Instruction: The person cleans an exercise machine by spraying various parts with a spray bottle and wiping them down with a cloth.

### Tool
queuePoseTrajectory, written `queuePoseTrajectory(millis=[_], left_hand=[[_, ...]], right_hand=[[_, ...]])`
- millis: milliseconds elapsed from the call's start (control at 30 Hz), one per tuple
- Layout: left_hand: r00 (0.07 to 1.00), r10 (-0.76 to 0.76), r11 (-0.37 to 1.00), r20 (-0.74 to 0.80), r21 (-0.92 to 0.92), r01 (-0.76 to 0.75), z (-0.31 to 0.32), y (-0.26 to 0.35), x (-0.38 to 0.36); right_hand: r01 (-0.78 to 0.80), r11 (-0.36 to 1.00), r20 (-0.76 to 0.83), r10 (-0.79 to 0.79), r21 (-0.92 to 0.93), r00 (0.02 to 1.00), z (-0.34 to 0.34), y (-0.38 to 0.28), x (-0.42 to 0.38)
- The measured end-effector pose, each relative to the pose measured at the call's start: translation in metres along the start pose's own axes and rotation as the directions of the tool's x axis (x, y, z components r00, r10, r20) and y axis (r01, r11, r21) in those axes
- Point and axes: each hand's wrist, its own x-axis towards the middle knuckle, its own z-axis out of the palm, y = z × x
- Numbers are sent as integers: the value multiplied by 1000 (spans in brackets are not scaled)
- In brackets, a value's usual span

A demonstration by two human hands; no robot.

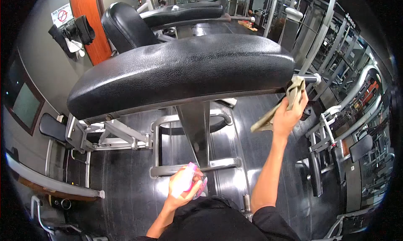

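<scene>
A long black padded bench point(184, 69) stretches across the view in front of me. My right hand point(289, 115) is closed around a beige cloth point(296, 85), which touches the right end of the pad near a metal peg. A loose flap of the cloth hangs to the left of the wrist. Low in front of my body, my left hand point(182, 184) is wrapped around a pink spray bottle point(191, 168). Glare and the fingers hide part of the bottle. The hand stays apart from the bench.
Below the pad stand a dark post point(195, 127) and a silver tube frame point(228, 162) on the black floor point(130, 178). Another black bench seat point(128, 27) is behind. Weight machines point(336, 127) line the right side. A no-smoking sign point(62, 15) hangs at left.
</scene>
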Motion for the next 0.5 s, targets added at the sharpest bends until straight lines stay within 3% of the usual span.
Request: queuePoseTrajectory(millis=[100, 167, 267, 400, 433, 500], left_hand=[[999, -19, 999, 36, 35, 17, -2, 2, 1], [998, -31, 999, 58, 35, 29, -2, 3, 1], [994, -106, 990, 10, -94, 107, 0, 1, -3], [995, -93, 995, 36, -29, 94, 2, -5, -3], [995, -92, 996, 48, 4, 92, 3, -6, -2], [993, -93, 996, 73, -7, 93, 5, -6, 1]], right_hand=[[69, 995, 182, -56, -66, 982, -13, 3, 27], [47, 991, 211, -20, -123, 977, -13, 7, 44], [4, 998, 380, 17, -57, 925, -15, 7, 66], [93, 970, 371, -4, -223, 929, -24, -8, 46], [184, 962, 349, -105, -203, 931, -25, -6, 35], [202, 962, 330, -134, -181, 934, -28, -20, 23]])
